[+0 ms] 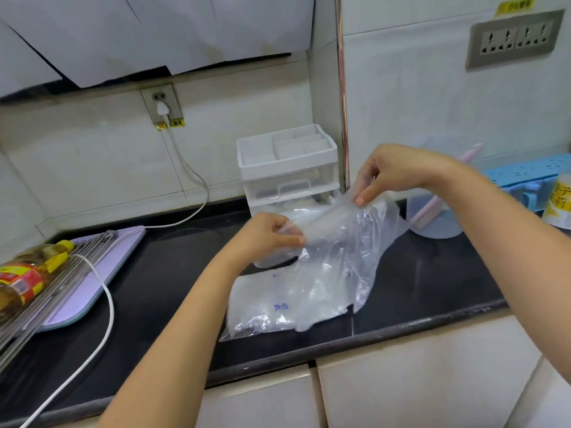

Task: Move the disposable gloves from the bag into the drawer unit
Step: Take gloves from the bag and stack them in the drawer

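**Desk:** Holding what, and where?

**Field:** Pinching a limp sheaf of clear disposable gloves [333, 251], lifted just off a black countertop [173, 273] in front of the white drawer unit [287, 168]. Left hand [272, 236] nipping the lower, near edge between thumb and fingers. Right hand [392, 177] nipping the higher, far edge. Held apart, stretching the film.

**Desk:** And the bag?

**Field:** Lying flat on the countertop, clear bag [262, 307], partly under the hanging gloves. Nothing in the unit yet, going by the shut upper drawer (lower part hidden behind the film).

**Desk:** Handling?

**Field:** Looks feather-light, floppy, slick and clingy. Likely to fan apart or snag on a drawer front. Best gripped at the cuff edge, with the whole stack pinched together and gathered before feeding in.

**Desk:** Any writing?

**Field:** Blue handwriting on the bag, too faint to read. Yellow stickers below the wall socket [162, 103] and above the grey socket panel [513, 38], both illegible. Large yellow characters on a packet [559, 202] at far right, cut off by the frame. Red-and-yellow label on the cooking-oil bottle [21, 285] at left, unreadable.
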Available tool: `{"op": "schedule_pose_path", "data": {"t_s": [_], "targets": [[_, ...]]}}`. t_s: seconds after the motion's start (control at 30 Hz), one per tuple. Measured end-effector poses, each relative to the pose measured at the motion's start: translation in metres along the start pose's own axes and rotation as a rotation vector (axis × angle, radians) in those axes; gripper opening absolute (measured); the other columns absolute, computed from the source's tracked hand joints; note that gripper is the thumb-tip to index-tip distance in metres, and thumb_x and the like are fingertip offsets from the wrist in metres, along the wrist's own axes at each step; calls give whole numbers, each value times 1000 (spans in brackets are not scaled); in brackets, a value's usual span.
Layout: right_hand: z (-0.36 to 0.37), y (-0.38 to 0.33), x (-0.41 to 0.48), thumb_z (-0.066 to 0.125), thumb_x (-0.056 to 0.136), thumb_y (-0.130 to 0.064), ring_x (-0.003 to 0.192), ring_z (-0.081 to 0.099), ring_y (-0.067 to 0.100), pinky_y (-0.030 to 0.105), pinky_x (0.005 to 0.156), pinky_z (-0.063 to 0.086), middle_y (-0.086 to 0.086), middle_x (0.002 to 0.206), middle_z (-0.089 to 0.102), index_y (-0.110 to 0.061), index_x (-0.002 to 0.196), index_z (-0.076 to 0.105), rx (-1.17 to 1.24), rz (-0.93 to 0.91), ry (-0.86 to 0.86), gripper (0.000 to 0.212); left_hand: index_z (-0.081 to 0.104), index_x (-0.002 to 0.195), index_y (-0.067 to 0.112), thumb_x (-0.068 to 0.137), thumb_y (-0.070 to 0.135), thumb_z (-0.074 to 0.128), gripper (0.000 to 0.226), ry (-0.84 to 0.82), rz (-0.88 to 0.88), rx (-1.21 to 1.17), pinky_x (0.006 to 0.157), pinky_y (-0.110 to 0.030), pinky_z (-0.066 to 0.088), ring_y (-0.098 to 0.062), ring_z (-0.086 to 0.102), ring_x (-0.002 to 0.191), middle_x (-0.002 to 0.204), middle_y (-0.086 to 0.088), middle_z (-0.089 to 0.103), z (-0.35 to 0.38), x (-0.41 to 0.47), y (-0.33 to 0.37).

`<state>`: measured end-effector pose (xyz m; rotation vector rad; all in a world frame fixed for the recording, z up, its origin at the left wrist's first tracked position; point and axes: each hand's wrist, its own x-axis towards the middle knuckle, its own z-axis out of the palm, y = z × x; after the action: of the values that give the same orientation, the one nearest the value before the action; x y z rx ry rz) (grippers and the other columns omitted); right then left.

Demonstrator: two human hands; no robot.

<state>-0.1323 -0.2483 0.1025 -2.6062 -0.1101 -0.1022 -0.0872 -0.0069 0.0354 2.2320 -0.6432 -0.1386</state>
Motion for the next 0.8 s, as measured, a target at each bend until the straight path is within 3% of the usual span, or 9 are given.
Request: {"op": "schedule_pose_path", "data": {"t_s": [0.1, 0.2, 0.3, 0.37, 0.43, 0.57, 0.63, 0.73, 0.8], "targets": [[-2, -4, 35, 83, 70, -21, 79, 58, 9, 26, 79, 43, -13, 74, 64, -22, 78, 74, -104, 56, 13, 12, 59, 59, 17, 79, 22, 77, 27, 68, -7, 163, 47, -13, 29, 2, 44, 45, 49, 14, 52, -18, 32, 2], [-3, -11, 66, 77, 77, -15, 66, 55, 15, 28, 68, 47, 0, 69, 59, -8, 94, 75, -155, 111, 93, 18, 56, 65, 12, 81, 22, 74, 26, 221, 7, 228, 43, -16, 28, -11, 42, 55, 59, 3, 47, -34, 67, 4], [-13, -12, 87, 70, 82, -10, 51, 54, 7, 15, 55, 45, -1, 64, 58, -1, 96, 73, -41, 50, 337, 16, 64, 82, 12, 83, 21, 71, 12, 529, 102, 229, 53, -19, 31, -15, 51, 74, 79, -2, 57, -51, 93, 15], [-21, -12, 89, 73, 82, -12, 43, 54, -1, 7, 45, 40, -9, 64, 60, -8, 89, 73, 93, -51, 508, 9, 66, 91, 11, 84, 21, 70, 13, 725, 245, 211, 64, -11, 32, -11, 51, 86, 95, 0, 58, -61, 95, 25], [-25, -8, 86, 74, 81, -11, 47, 59, -4, 4, 50, 43, -10, 66, 62, -11, 90, 73, 221, -156, 597, 9, 65, 93, 9, 84, 19, 71, 15, 802, 417, 248, 74, -3, 34, -8, 49, 91, 101, 2, 54, -65, 86, 30], [-14, 15, 72, 77, 78, -11, 62, 60, -8, 3, 65, 45, -13, 72, 65, -19, 85, 73, 145, -240, 495, 11, 67, 93, 7, 82, 19, 74, 18, 670, 547, 378, 81, -12, 36, -14, 53, 97, 102, -2, 60, -53, 69, 15], [-3, 31, 70, 77, 77, -8, 64, 62, -8, 2, 64, 44, -8, 73, 69, -16, 83, 74, 106, -217, 429, 11, 69, 101, 6, 83, 21, 73, 23, 480, 451, 424, 82, -15, 35, -17, 56, 99, 104, -4, 63, -43, 69, 1], [18, 45, 76, 75, 78, -6, 78, 67, 7, 14, 76, 50, -2, 83, 73, -17, 83, 74, 9, -178, 311, 11, 67, 111, 8, 85, 27, 71, 32, 222, 194, 485, 80, -18, 37, -15, 57, 102, 113, -1, 63, -27, 76, -20], [32, 50, 82, 73, 81, -9, 79, 64, 9, 16, 76, 48, 0, 86, 71, -15, 86, 75, -92, -175, 233, 9, 67, 109, 6, 85, 28, 71, 33, 110, 70, 484, 74, -22, 41, -13, 56, 93, 109, 0, 62, -21, 83, -30]]}}
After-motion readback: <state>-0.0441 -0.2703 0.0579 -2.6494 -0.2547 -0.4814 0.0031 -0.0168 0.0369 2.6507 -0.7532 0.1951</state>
